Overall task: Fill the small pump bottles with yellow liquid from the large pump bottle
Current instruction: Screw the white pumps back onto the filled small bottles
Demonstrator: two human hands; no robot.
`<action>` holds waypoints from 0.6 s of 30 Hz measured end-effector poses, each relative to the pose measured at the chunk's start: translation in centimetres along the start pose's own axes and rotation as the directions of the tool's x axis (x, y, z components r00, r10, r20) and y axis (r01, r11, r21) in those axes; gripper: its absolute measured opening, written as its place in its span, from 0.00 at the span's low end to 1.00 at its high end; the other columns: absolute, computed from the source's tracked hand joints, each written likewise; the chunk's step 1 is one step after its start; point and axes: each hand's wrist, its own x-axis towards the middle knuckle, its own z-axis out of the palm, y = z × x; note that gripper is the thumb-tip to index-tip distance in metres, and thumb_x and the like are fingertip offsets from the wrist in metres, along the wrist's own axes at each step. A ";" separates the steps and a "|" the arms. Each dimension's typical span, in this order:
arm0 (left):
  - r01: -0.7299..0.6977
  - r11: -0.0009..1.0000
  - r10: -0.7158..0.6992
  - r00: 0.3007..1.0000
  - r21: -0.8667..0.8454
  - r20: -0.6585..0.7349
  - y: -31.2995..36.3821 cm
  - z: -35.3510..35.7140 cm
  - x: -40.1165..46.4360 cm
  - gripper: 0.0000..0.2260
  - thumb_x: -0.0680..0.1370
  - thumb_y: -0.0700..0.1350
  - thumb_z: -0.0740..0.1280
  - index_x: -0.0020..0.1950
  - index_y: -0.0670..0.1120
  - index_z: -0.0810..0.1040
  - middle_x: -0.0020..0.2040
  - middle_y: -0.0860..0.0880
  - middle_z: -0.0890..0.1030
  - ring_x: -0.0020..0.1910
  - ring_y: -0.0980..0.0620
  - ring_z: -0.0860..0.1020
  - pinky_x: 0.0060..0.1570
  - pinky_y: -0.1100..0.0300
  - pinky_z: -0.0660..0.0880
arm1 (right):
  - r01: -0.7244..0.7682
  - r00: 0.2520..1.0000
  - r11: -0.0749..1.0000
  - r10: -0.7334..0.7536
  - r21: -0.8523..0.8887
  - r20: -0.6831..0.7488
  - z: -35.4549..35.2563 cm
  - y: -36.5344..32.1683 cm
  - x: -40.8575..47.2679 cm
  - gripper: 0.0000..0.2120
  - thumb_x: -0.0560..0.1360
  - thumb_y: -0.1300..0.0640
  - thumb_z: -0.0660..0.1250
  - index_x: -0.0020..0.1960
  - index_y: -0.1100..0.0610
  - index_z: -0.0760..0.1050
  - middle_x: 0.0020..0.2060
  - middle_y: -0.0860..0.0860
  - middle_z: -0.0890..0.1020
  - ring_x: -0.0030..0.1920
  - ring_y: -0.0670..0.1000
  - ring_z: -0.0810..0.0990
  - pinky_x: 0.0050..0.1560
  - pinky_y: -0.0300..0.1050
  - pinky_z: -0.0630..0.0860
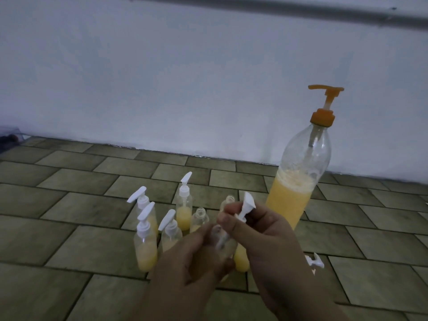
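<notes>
Yellow liquid: it fills roughly the lower half of the large pump bottle [298,181], froth on top, clear plastic above.
Large pump bottle: stands upright on the tiled floor [69,228] near the white wall [162,77], with an orange pump head [325,98] whose spout points left.
Left hand: the left hand [185,258], down and left of the large pump bottle, has its fingers curled round a small clear bottle [225,245], held above the floor.
Right hand: the right hand [261,230], just in front of the large pump bottle's base, pinches a white pump top [243,210] between thumb and fingers; its dip tube reaches down into the held bottle's neck, though blur makes it hard to tell how far it is seated.
Capped small bottles: four small pump bottles [146,246] stand in a cluster to the left of the large pump bottle, each with a white pump on and yellow liquid in its lower part.
Open small bottles: two uncapped bottles [200,220] stand between that cluster and the large pump bottle, partly hidden by the hands.
Hidden bottle: a yellow-filled bottle base [240,260] shows between the two hands, below the large pump bottle.
Loose pump top: a spare white pump [315,262] lies on the floor in front of the large pump bottle, right of the right hand.
</notes>
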 end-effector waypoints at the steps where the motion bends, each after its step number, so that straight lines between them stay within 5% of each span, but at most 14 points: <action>1: -0.010 1.000 0.010 0.999 0.000 -0.032 -0.2 0.0 0.0 0.22 0.60 0.55 0.74 0.54 0.65 0.77 0.51 0.68 0.81 0.53 0.69 0.77 0.44 0.76 0.73 | 0.016 1.000 1.000 -0.016 -0.027 0.013 0.1 0.0 -0.1 0.07 0.60 0.56 0.72 0.39 0.53 0.84 0.36 0.52 0.85 0.37 0.48 0.82 0.39 0.37 0.78; 6: 0.095 0.963 -0.046 0.980 -0.253 0.192 0.3 -1.1 0.6 0.27 0.55 0.55 0.78 0.53 0.53 0.83 0.49 0.50 0.85 0.52 0.53 0.82 0.45 0.64 0.77 | -0.006 0.993 0.999 0.000 0.054 0.115 -0.4 -0.5 0.3 0.09 0.69 0.60 0.71 0.48 0.57 0.83 0.48 0.55 0.85 0.48 0.51 0.83 0.45 0.40 0.79; 11: -0.076 0.997 0.075 0.994 -0.006 -0.084 0.5 -0.1 0.5 0.18 0.65 0.55 0.75 0.54 0.60 0.78 0.49 0.66 0.82 0.52 0.68 0.78 0.44 0.78 0.71 | 0.095 0.994 0.995 -0.093 0.032 -0.052 0.5 0.2 0.3 0.10 0.63 0.59 0.69 0.44 0.57 0.83 0.43 0.54 0.86 0.46 0.51 0.84 0.45 0.40 0.80; 14: -0.177 0.966 0.202 0.972 0.190 -0.118 0.0 0.0 0.9 0.21 0.64 0.63 0.68 0.56 0.64 0.76 0.52 0.68 0.80 0.54 0.68 0.77 0.47 0.77 0.70 | 0.140 0.982 0.989 -0.144 -0.047 -0.124 1.1 0.7 0.7 0.08 0.68 0.66 0.70 0.41 0.54 0.83 0.41 0.50 0.86 0.46 0.48 0.84 0.46 0.42 0.79; 18: -0.199 0.930 0.258 0.953 0.309 -0.162 -0.7 0.1 1.3 0.19 0.67 0.62 0.64 0.58 0.67 0.74 0.53 0.66 0.79 0.55 0.66 0.76 0.49 0.73 0.72 | 0.158 0.973 0.975 -0.181 -0.157 -0.145 1.1 1.4 1.4 0.11 0.71 0.67 0.70 0.42 0.51 0.83 0.42 0.49 0.86 0.48 0.49 0.84 0.51 0.49 0.78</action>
